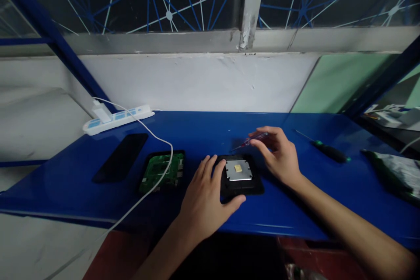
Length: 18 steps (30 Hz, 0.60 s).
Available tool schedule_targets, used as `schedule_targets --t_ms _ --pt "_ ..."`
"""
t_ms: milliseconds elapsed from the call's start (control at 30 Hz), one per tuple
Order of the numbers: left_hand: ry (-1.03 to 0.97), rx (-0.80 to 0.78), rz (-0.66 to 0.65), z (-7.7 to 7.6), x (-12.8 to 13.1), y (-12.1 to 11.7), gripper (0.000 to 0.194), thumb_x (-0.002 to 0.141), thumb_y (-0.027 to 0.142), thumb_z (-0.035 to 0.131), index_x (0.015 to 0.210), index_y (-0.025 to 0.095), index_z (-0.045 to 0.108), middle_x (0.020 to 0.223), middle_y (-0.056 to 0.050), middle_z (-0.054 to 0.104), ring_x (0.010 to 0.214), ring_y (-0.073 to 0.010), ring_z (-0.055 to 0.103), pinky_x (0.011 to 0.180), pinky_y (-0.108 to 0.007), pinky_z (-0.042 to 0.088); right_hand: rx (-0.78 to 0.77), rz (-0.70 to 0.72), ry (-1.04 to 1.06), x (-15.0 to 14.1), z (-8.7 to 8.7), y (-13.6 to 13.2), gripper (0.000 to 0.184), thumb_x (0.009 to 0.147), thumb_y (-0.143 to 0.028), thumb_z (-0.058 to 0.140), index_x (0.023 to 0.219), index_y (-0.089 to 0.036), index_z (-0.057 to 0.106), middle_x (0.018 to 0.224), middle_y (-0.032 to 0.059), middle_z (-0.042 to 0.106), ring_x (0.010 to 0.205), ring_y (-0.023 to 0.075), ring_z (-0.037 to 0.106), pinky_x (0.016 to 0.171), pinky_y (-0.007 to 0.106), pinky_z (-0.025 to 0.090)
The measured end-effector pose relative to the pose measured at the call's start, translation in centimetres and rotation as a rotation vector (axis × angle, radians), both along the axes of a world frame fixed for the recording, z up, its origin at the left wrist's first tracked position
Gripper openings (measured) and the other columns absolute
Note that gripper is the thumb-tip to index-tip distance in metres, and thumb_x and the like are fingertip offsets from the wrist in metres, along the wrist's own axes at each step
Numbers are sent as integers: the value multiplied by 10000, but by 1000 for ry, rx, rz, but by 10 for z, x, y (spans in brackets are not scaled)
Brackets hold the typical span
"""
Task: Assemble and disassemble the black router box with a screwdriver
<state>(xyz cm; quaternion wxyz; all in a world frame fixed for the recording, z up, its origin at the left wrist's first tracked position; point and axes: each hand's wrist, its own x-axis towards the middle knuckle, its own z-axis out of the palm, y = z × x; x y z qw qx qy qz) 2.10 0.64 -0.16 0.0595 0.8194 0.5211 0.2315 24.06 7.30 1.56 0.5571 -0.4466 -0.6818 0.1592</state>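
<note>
Over the link I count two hands, the left hand at six o'clock and the right hand at four; two screwdrivers past three; one metal plate at five, one circuit board at seven, one power strip at nine.

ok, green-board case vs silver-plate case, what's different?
Contents: the board case holds a green circuit board; the plate case carries a silver plate with a small yellowish pad.
Contact: the left hand lies over the plate case's edge; no hand is on the board case.
Cable: a white cable crosses the board case, not the plate case.
Shared: dark shells, both on the blue table.
</note>
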Motion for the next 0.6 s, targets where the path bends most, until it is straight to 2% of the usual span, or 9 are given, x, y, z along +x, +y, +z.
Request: schedule_targets --t_ms 133,300,600 --pt "-22 -47 2 0 0 3 789 819 508 711 1428 144 365 1536 -222 408 1465 -404 317 1134 -616 376 18 3 112 0 2 0 311 880 -301 704 1154 -241 568 996 36 760 832 181 752 785 356 623" --pt "-75 -80 3 2 -1 5 772 818 473 719 1419 152 356 1528 -222 417 1467 -402 314 1138 -626 367 4 68 225 -3 8 -1 305 884 -269 689 1155 -238 554 960 32 752 757 164 746 729 340 644" --pt "-123 -78 -9 3 -1 5 714 791 439 761 1351 186 396 1473 -197 480 1443 -402 357 1132 -626 378 -60 103 208 -7 10 -7 289 879 -285 691 1136 -230 573 941 34 752 702 160 737 685 331 643"
